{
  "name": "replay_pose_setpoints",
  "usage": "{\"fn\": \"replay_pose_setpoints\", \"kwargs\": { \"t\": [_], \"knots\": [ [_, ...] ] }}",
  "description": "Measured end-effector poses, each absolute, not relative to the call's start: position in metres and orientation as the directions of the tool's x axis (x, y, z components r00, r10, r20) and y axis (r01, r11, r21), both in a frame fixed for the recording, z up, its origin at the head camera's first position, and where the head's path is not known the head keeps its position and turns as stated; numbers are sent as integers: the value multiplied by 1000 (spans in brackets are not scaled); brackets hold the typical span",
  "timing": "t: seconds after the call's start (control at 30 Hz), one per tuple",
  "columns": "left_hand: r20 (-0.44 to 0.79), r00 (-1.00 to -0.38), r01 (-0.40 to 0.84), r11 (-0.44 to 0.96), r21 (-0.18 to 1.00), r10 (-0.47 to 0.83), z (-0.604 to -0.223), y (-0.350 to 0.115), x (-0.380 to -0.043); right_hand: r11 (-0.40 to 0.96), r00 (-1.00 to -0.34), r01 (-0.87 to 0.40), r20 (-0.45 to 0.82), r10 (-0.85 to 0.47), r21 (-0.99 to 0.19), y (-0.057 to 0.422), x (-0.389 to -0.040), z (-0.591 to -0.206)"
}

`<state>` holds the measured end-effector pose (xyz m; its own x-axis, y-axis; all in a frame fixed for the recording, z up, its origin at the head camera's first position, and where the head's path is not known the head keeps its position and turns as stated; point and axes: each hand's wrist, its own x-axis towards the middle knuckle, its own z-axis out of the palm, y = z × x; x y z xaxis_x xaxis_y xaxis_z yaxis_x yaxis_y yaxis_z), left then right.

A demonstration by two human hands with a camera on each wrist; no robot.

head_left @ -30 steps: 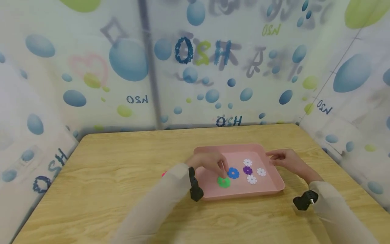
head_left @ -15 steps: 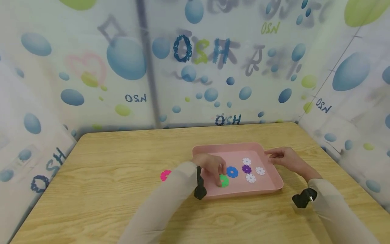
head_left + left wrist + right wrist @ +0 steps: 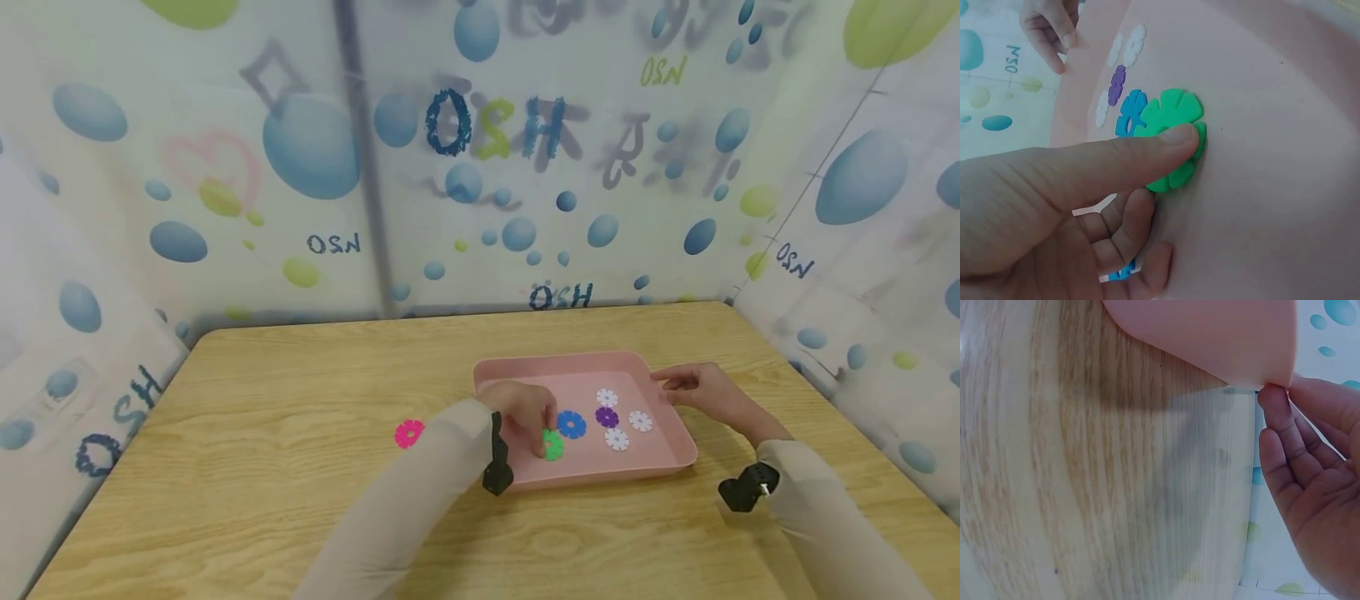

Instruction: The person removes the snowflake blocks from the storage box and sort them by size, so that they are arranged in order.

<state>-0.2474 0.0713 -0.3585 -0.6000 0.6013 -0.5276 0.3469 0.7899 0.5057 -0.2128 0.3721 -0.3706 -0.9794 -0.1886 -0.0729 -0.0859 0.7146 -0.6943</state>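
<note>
My left hand (image 3: pixel 522 406) reaches into a pink tray (image 3: pixel 656 454) and pinches a green notched flower-shaped plastic piece (image 3: pixel 554 446) near the tray's left end. In the left wrist view the thumb lies across the green piece (image 3: pixel 1175 109), and the index fingertip is hidden behind it. Just right of it lies a blue flower-shaped piece (image 3: pixel 572 425). A purple piece (image 3: pixel 607 417) sits farther right among three white pieces (image 3: pixel 617 439). My right hand (image 3: pixel 705 390) grips the tray's right rim, thumb on one side and fingers on the other, as the right wrist view shows.
A bright pink flower-shaped piece (image 3: pixel 408 433) lies on the wooden table (image 3: pixel 300 383), left of the tray and beside the left sleeve (image 3: pixel 420 475). A patterned curtain wall (image 3: pixel 487 208) rises behind the table's far edge.
My left hand has come down from beside the blue piece onto the green one, moving slightly nearer. The pink piece now shows beside the sleeve. My right hand stays at the rim.
</note>
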Motion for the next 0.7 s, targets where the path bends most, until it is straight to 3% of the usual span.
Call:
{"fn": "replay_pose_setpoints", "kwargs": {
  "t": [0.37, 0.7],
  "knots": [
    [-441, -598, 417, 730, 542, 669, -358, 71, -251, 716, -981, -86, -67, -182, -693, 372, -213, -372],
    [-243, -502, 504, 509, 698, 830, -346, 51, -266, 727, -979, -99, -65, -194, -680, 372, -212, -368]
  ]
}}
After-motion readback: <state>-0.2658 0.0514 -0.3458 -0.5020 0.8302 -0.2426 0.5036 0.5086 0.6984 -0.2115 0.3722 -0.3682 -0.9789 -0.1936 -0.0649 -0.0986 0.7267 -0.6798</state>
